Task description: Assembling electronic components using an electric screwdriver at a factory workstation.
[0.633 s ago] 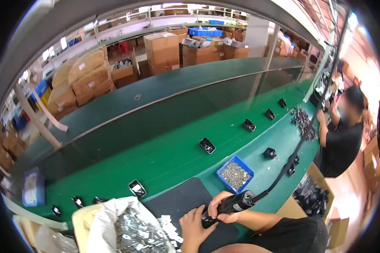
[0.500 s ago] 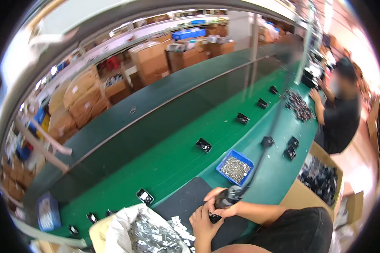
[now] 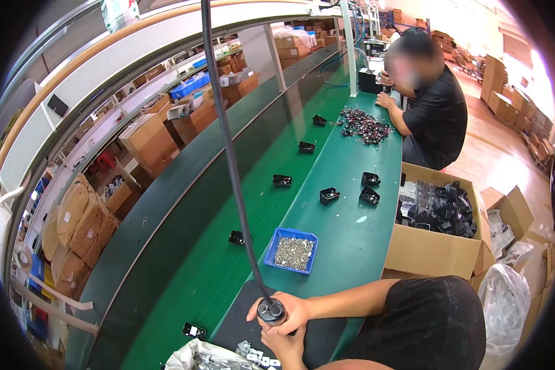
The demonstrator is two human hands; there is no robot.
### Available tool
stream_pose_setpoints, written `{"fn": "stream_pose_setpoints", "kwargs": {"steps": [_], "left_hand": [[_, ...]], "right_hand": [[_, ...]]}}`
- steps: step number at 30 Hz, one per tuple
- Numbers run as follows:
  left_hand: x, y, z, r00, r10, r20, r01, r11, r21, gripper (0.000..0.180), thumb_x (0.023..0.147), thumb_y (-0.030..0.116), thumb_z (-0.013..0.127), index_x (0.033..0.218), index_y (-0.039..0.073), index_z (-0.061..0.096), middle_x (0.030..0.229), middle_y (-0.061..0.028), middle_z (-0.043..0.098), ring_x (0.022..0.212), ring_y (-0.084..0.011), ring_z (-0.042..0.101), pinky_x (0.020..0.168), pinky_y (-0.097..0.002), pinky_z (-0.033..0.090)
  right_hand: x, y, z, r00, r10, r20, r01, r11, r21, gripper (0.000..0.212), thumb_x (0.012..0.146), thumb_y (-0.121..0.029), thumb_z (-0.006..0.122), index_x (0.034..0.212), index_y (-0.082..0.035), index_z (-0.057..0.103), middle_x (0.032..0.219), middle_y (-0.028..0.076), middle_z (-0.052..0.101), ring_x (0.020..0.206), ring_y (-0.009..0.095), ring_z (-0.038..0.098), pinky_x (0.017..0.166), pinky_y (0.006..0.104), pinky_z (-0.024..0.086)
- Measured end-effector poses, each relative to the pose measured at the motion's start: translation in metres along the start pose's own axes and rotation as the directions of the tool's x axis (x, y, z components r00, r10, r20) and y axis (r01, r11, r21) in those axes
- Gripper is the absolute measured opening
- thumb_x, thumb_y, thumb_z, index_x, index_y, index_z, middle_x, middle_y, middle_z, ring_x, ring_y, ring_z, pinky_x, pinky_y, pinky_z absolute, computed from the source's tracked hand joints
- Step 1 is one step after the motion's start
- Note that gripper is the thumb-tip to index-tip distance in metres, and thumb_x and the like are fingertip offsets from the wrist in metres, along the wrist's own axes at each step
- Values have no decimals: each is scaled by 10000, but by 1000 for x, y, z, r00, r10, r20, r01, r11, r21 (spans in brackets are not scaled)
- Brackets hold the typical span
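My right hand (image 3: 297, 310) is wrapped round a black electric screwdriver (image 3: 271, 312), seen nearly end-on, with a dark cable (image 3: 231, 154) running up from it. Just below, my left hand (image 3: 285, 345) is closed against the tool's lower end on a small black part, mostly hidden by my fingers. Both hands are over a dark mat (image 3: 243, 314). Close by, a white bag (image 3: 197, 357) holds small metal plates, and several loose plates (image 3: 256, 354) lie beside it. A blue tray (image 3: 315, 251) of small metal pieces stands beyond my hands.
Small black boxes (image 3: 282, 180) are spaced along the green belt (image 3: 185, 277); others (image 3: 329, 195) stand on the bench. A dark pile of small parts (image 3: 364, 126) lies near a co-worker (image 3: 435, 102). At right are a carton (image 3: 435, 256) of black parts and a clear plastic bag (image 3: 504, 299).
My view has swung right, showing more of the floor and cartons. The screwdriver has gone from tilted to nearly end-on, and the black part in my left hand is more hidden.
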State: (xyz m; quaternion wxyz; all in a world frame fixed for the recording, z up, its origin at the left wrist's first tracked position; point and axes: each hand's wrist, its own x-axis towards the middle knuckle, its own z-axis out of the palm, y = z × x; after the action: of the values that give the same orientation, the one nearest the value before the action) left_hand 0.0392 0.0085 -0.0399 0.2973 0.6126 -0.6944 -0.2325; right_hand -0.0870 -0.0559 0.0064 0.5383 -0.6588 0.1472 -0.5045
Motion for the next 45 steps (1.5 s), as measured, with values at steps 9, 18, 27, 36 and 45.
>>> {"fn": "stream_pose_setpoints", "kwargs": {"steps": [9, 18, 27, 36, 45], "left_hand": [[6, 6, -2, 976, 128, -179, -166, 961, -220, 525, 640, 156, 845, 1065, -6, 583, 1023, -153, 629, 1003, -328, 608, 875, -455, 452], [6, 4, 8, 990, -4, -143, -59, 900, -432, 480, 737, 94, 784, 1129, -46, 543, 1100, -164, 607, 1032, -275, 603, 911, -415, 459], [-6, -17, 6, 993, -79, -86, 68, 990, -122, 515, 784, 128, 750, 1207, -75, 539, 1292, -277, 538, 1173, -383, 552, 969, -440, 438], [-8, -18, 8, 987, -82, -136, 64, 989, -132, 516, 805, 159, 769, 1199, -92, 552, 1134, -250, 626, 992, -338, 629, 820, -424, 496], [-4, 8, -5, 990, -60, -128, 54, 997, -49, 455, 741, 30, 621, 1191, -27, 587, 1170, -189, 595, 1083, -351, 559, 948, -430, 435]], "right_hand": [[2, 1, 9, 999, 32, -27, -33, 999, -28, 429, 761, -155, 768, 1108, -11, 562, 770, 54, 608, 664, 143, 547, 620, 303, 457], [-1, 8, 19, 978, -206, -23, 207, 977, 57, 586, 713, -234, 798, 1195, 10, 570, 922, 136, 657, 765, 262, 655, 686, 348, 503], [3, 20, 0, 949, 214, -230, -196, 976, 96, 510, 751, -237, 786, 1133, -39, 512, 731, 28, 630, 659, 164, 612, 632, 317, 500], [1, 3, -3, 928, 225, -296, -183, 970, 161, 461, 732, -180, 759, 1101, -49, 515, 762, 42, 578, 698, 156, 558, 676, 329, 481], [116, -103, -94, 919, -106, -381, 279, 856, 434, 506, 756, -133, 776, 1172, -5, 518, 817, 26, 608, 673, 108, 576, 636, 292, 493]]}}
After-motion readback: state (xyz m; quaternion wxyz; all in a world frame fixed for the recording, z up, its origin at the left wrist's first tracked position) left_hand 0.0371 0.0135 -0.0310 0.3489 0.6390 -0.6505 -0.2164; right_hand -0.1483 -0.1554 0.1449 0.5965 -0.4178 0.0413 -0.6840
